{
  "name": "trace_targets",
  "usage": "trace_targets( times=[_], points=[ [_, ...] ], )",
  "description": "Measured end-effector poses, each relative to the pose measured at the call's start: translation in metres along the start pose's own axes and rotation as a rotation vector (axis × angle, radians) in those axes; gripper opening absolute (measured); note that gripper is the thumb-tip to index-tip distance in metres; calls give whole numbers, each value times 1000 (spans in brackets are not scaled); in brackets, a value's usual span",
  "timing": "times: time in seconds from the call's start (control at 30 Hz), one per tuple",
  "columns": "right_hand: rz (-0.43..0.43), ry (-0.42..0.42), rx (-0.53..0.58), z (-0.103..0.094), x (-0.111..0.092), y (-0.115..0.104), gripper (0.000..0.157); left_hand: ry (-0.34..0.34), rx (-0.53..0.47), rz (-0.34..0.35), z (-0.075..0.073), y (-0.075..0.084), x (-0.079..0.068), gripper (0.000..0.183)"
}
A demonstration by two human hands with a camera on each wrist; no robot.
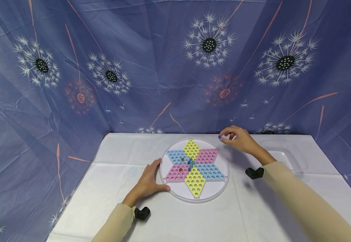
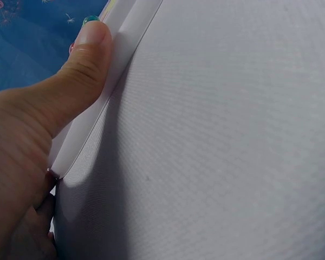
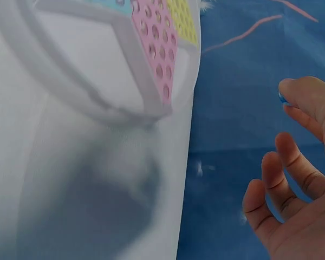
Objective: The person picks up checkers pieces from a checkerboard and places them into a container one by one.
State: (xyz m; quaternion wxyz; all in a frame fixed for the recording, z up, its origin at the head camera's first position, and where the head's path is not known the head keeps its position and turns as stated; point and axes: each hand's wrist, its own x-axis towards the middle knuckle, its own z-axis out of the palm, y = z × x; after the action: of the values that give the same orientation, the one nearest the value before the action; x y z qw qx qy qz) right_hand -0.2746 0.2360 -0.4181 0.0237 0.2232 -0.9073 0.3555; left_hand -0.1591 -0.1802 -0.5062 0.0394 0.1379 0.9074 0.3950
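A round Chinese checkers board (image 1: 177,189) with a star of yellow, pink and blue sections lies on the table. My left hand (image 1: 146,179) rests against its left edge, thumb and fingers spread along the rim; the left wrist view has the thumb (image 2: 89,59) pressed on that rim. Above the table, beyond the board's right back edge, my right hand (image 1: 237,138) pinches a blue marble (image 1: 220,136) between thumb and index finger. Several blue marbles (image 1: 189,162) cluster at the star's centre. Two red marbles (image 1: 180,170) sit in holes on the left side.
To the right, behind my right forearm, stands a clear plastic tray (image 1: 303,161). A white cloth covers the table (image 1: 139,148). A blue curtain (image 1: 157,60) with dandelion prints hangs close along the table's back edge.
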Motion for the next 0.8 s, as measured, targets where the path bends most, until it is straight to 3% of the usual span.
trace_targets(
  times=[0.8],
  points=[
    [153, 81, -86, -59, -58, 41, 30, -9, 12, -24, 0, 1, 1, 128]
  ],
)
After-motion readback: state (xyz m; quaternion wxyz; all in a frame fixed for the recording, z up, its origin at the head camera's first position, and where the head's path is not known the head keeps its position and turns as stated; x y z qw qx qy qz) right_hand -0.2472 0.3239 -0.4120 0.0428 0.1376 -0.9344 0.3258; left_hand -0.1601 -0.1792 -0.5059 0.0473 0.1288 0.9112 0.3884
